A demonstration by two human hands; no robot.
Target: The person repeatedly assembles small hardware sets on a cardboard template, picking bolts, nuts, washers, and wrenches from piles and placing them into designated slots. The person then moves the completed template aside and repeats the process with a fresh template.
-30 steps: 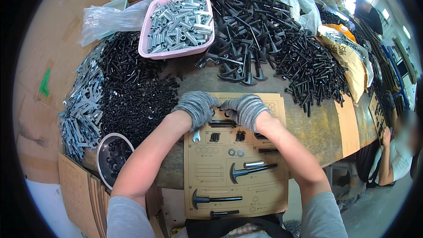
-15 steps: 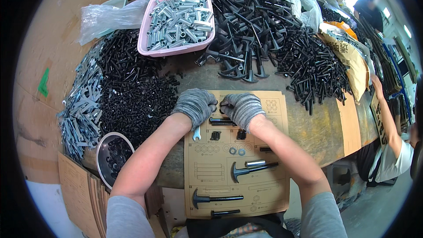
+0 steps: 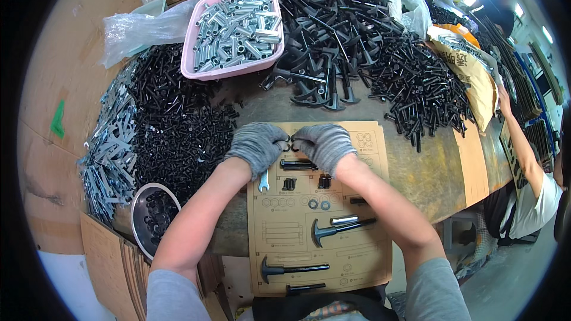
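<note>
Both of my hands wear grey knitted gloves and meet near the top of a printed brown cardboard sheet (image 3: 279, 217). My left hand (image 3: 257, 145) is closed, with a small black ring (image 3: 286, 147) at its fingertips. My right hand (image 3: 326, 144) pinches a similar black ring (image 3: 295, 147) close beside it. The fingers partly hide both rings. Just below lie long black bolts (image 3: 294, 165), an open-end wrench (image 3: 263, 181) and short black bolts (image 3: 289, 184). Lower down are two washers (image 3: 313, 204), a silver sleeve (image 3: 344, 220) and black hook-headed rods (image 3: 318, 233).
A pink tub (image 3: 190, 59) of silver sleeves stands at the back, beside heaped black hooked parts (image 3: 327, 18). Piles of black bolts (image 3: 422, 89) and wrenches (image 3: 110, 154) flank the sheet. A metal bowl (image 3: 136, 226) holds black rings. Another person's arm (image 3: 520, 142) reaches in at right.
My hands stay over the sheet's top, the left one shifted slightly left. The black rings at the fingertips show more plainly now. The loose parts on the sheet keep their places.
</note>
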